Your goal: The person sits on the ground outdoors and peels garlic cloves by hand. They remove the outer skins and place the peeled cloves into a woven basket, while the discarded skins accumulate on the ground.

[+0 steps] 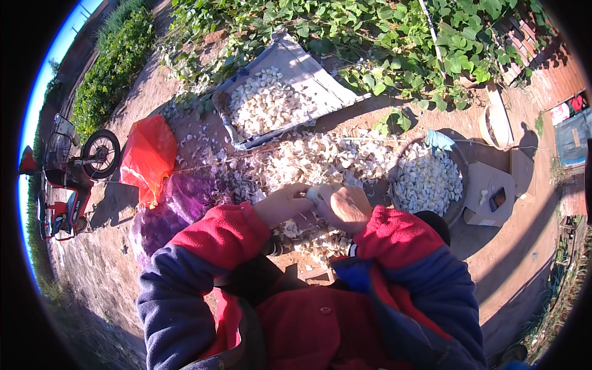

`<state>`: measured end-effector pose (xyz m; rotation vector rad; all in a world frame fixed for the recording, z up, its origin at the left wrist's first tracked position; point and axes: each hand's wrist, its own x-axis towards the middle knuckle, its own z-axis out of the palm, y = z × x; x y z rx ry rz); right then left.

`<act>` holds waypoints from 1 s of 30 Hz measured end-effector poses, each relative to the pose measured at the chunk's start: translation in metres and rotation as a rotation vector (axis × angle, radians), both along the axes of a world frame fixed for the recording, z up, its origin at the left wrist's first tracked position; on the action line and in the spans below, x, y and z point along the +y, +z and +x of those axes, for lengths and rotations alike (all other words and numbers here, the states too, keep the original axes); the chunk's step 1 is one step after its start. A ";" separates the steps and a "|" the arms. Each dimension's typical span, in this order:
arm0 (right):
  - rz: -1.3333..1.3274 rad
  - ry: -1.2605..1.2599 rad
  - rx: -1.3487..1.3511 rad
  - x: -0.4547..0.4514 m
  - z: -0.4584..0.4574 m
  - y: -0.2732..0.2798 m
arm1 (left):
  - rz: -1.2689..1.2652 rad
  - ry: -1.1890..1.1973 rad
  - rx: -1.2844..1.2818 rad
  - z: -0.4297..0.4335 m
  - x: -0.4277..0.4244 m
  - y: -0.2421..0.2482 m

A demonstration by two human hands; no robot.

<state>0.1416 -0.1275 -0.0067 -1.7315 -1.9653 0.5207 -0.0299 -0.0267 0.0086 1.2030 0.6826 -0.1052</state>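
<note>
Both my hands meet in front of me over a heap of papery garlic skins (pixel 319 159). My left hand (pixel 287 203) and my right hand (pixel 346 206) hold a pale garlic piece (pixel 314 193) between their fingers; whether it is a bulb or a clove is hard to tell. To the right stands a round basket (pixel 464 178) full of peeled garlic cloves (pixel 425 178), a light blue cloth on its far rim. Beyond the skins, garlic pieces (pixel 268 104) lie on a pale sheet (pixel 319 76) with raised edges.
A purple mesh sack (pixel 185 199) and an orange-red mesh bag (pixel 150 150) lie at the left, an electric scooter (pixel 69 185) beyond them. A cardboard box (pixel 490 185) with a phone (pixel 498 199) on it stands right of the basket. Leafy vines (pixel 370 37) grow at the far side.
</note>
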 end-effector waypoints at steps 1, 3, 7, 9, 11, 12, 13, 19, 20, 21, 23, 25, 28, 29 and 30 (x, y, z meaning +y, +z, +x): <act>-0.021 -0.008 -0.031 -0.001 0.002 0.000 | 0.054 -0.019 0.014 0.001 -0.003 -0.002; -0.065 -0.021 -0.109 -0.002 0.007 -0.001 | 0.137 -0.058 0.110 0.004 -0.009 -0.006; 0.031 -0.050 0.030 0.000 0.008 -0.010 | 0.567 -0.058 0.137 0.008 -0.020 -0.016; 0.039 -0.073 0.096 0.004 0.009 -0.018 | 0.645 -0.023 0.020 0.009 -0.023 -0.020; 0.119 -0.064 0.153 0.009 0.011 -0.026 | 0.732 -0.009 -0.036 0.008 -0.024 -0.021; 0.195 -0.044 0.178 0.013 0.012 -0.029 | 0.668 0.027 -0.078 0.009 -0.023 -0.021; 0.307 -0.003 0.170 0.016 0.013 -0.031 | 0.608 0.055 -0.115 0.009 -0.022 -0.021; -0.254 -0.397 1.054 0.009 0.005 -0.023 | 0.460 0.158 -0.273 0.016 -0.018 -0.017; -0.269 -0.415 1.126 0.008 0.003 -0.021 | 0.407 0.167 -0.283 0.015 -0.018 -0.016; -0.286 -0.429 1.185 0.007 0.002 -0.020 | 0.396 0.158 -0.299 0.014 -0.017 -0.015; -0.324 -0.456 1.290 0.004 0.000 -0.018 | 0.416 0.143 -0.351 0.013 -0.016 -0.014; -0.381 -0.482 1.386 0.004 0.002 -0.018 | 0.344 0.146 -0.367 0.013 -0.014 -0.013; -0.393 -0.465 1.291 0.006 0.008 -0.020 | 0.819 0.070 -0.397 0.015 -0.009 -0.014; -0.329 -0.418 1.099 0.007 0.010 -0.020 | 1.063 0.028 -0.398 0.016 -0.007 -0.014; -0.283 -0.408 0.874 0.007 0.011 -0.020 | 0.939 0.024 -0.384 0.014 -0.007 -0.013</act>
